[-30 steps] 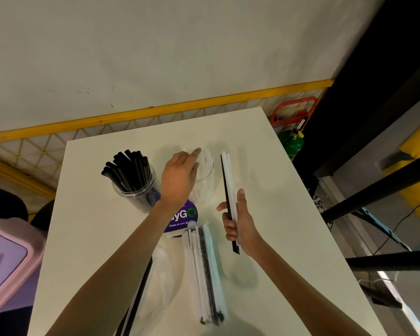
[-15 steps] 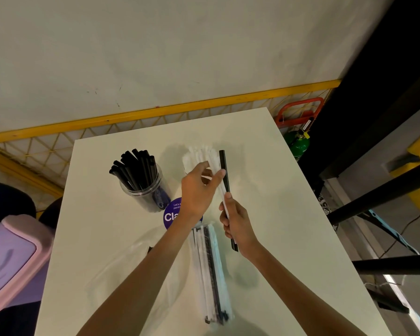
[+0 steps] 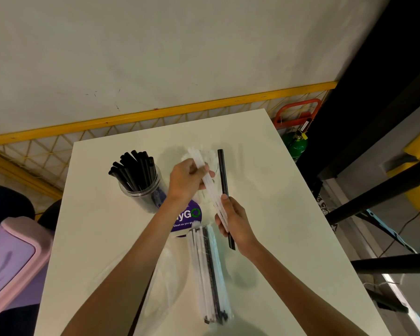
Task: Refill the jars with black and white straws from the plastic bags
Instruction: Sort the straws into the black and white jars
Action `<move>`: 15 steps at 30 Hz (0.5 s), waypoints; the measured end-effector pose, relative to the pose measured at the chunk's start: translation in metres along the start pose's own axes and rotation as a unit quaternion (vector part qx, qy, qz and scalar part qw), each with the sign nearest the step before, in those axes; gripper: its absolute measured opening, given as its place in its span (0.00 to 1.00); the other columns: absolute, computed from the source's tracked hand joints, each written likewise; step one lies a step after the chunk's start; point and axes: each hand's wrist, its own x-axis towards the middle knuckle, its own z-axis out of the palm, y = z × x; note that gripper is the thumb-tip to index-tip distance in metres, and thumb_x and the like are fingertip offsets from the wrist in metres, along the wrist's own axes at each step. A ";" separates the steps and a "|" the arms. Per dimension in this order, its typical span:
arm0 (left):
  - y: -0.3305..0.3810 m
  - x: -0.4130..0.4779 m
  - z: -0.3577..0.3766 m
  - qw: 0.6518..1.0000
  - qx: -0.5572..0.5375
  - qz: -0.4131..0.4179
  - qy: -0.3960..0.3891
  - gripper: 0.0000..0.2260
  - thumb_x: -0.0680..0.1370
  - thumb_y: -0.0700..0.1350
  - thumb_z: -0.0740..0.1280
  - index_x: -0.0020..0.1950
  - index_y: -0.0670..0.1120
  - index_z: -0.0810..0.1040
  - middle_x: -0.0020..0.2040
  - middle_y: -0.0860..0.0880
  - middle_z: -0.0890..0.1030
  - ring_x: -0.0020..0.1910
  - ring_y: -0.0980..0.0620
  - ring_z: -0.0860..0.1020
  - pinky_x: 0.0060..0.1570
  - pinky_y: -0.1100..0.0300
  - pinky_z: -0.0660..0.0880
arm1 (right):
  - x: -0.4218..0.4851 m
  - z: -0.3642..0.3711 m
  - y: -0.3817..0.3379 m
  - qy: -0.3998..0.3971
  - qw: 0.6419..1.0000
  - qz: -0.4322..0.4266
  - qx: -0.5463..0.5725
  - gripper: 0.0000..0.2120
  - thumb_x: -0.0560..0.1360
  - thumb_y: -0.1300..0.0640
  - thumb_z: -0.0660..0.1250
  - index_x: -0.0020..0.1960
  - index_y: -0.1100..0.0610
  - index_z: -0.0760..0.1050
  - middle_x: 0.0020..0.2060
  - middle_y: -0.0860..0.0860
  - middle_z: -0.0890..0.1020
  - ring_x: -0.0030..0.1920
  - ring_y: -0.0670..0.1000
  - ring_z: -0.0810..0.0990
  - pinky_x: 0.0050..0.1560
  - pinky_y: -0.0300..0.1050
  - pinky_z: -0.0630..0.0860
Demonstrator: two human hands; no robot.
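Here white straws [image 3: 211,190] span left hand [image 3: 187,180] and right hand [image 3: 238,224] grips.

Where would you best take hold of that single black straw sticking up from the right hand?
Probably pinch the black straw on its free upper half, above the right hand, coming from the right: it is bare there, while the white straws and left hand crowd its left side.

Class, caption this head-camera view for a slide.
Left hand grips white straws; right hand holds their ends plus a black straw.
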 end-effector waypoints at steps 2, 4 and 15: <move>0.012 0.006 -0.009 0.999 0.008 0.038 0.038 0.04 0.78 0.36 0.63 0.51 0.39 0.74 0.46 0.40 0.82 0.38 0.54 0.81 0.34 0.66 0.79 | 0.003 -0.001 0.000 0.004 1.000 0.006 0.003 0.15 0.80 0.49 0.54 0.43 0.59 0.67 0.21 0.47 0.72 0.18 0.44 0.65 0.19 0.34 0.62; 0.027 0.013 -0.019 0.992 0.019 0.090 0.091 0.07 0.78 0.36 0.63 0.56 0.39 0.71 0.49 0.40 0.81 0.42 0.49 0.82 0.38 0.61 0.81 | 0.005 -0.003 0.000 0.014 1.000 0.011 0.002 0.15 0.80 0.49 0.54 0.42 0.58 0.69 0.20 0.47 0.73 0.18 0.44 0.64 0.19 0.34 0.61; 0.044 0.019 -0.029 0.889 0.180 0.383 0.173 0.27 0.80 0.43 0.61 0.75 0.48 0.51 0.42 0.46 0.78 0.34 0.49 0.79 0.37 0.55 0.80 | 0.009 -0.007 0.003 0.024 0.999 0.030 0.035 0.16 0.81 0.49 0.52 0.44 0.54 0.74 0.19 0.46 0.73 0.17 0.42 0.64 0.19 0.32 0.60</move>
